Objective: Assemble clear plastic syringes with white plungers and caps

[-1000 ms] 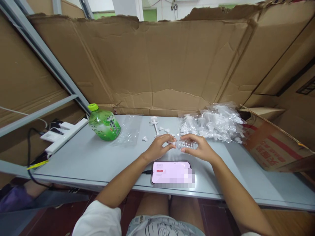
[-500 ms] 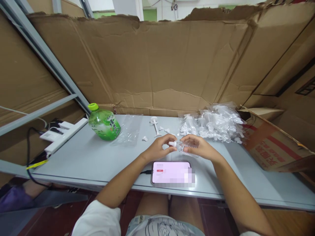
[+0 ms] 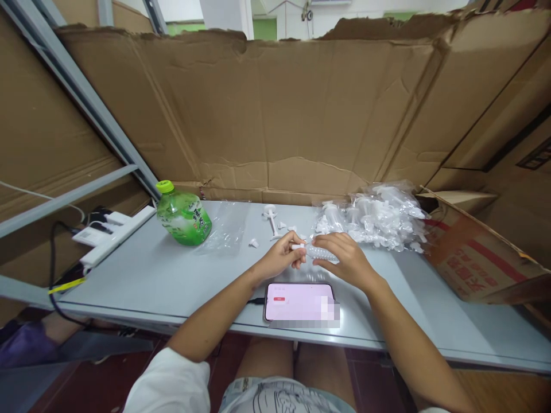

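Observation:
Above the middle of the grey table (image 3: 146, 275), both hands meet around a clear plastic syringe barrel (image 3: 317, 253). My right hand (image 3: 344, 261) wraps the barrel. My left hand (image 3: 279, 258) pinches a small white cap (image 3: 297, 246) at the barrel's left end. Just behind the hands lie a loose white plunger (image 3: 271, 217) and a few small white caps (image 3: 253, 243). A heap of bagged clear syringes (image 3: 379, 217) sits to the right of them.
A phone (image 3: 299, 302) with a lit screen lies at the near table edge, cable plugged in. A green bottle (image 3: 183, 215) lies on its side at the left, beside a white power strip (image 3: 109, 232). Cardboard walls surround the table; an open carton (image 3: 473, 252) sits at right.
The hands drew closer together and shifted a little left. The right hand slid along the barrel while the left kept the cap at its end.

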Motion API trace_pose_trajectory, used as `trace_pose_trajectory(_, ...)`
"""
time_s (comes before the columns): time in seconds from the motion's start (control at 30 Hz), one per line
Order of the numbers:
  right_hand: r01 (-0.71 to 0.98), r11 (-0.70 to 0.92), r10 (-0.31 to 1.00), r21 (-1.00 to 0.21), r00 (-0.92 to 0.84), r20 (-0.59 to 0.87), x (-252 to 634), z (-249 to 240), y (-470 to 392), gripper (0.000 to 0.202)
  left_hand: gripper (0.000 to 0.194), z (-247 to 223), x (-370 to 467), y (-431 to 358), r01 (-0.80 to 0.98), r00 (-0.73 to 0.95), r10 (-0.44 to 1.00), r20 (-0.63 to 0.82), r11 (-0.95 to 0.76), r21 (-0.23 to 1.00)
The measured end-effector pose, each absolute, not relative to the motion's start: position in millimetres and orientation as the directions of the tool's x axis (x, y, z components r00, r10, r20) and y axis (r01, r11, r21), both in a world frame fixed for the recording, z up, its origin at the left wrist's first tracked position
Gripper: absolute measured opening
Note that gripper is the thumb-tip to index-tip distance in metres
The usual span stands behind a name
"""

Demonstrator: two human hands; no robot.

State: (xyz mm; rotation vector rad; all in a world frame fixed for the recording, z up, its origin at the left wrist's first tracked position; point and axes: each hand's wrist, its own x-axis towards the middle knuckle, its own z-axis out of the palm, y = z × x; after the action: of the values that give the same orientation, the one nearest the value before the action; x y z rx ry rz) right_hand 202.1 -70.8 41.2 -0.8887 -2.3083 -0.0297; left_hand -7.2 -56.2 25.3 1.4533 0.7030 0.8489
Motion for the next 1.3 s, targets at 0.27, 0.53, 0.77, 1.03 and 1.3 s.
trace_pose_trajectory(0.27, 0.532, 0.712, 0.701, -0.458, -0.502, 0.506, 204, 47, -79, 0.037, 0.017, 26, -15, -59, 0.291, 0.545, 0.794, 0.269, -0.48, 0.828)
trace_pose_trajectory(0.53, 0.356, 0.362, 0.87, -0.861, -0.461, 0.176, 206, 51, -77, 0.033, 0.016, 26, -17, -60, 0.291, 0.703, 0.583, 0.408, -0.759, 0.583)
trace_pose_trajectory(0.77, 0.224, 0.095, 0.839, -0.97, -0.542, -0.043, 208, 53, -70, 0.034, 0.013, 23, -17, -59, 0.309, 0.713, 0.589, 0.381, -0.752, 0.583)
trace_pose_trajectory(1.03, 0.303, 0.224, 0.877, -0.926, -0.477, 0.056, 208, 51, -71, 0.035, 0.029, 29, -13, -58, 0.346, 0.636, 0.74, 0.217, -0.525, 0.777)
trace_pose_trajectory(1.3, 0.589, 0.425, 0.879, -0.687, -0.448, 0.16, 202, 50, -76, 0.041, 0.028, 29, -12, -57, 0.41, 0.566, 0.77, 0.294, -0.572, 0.71)
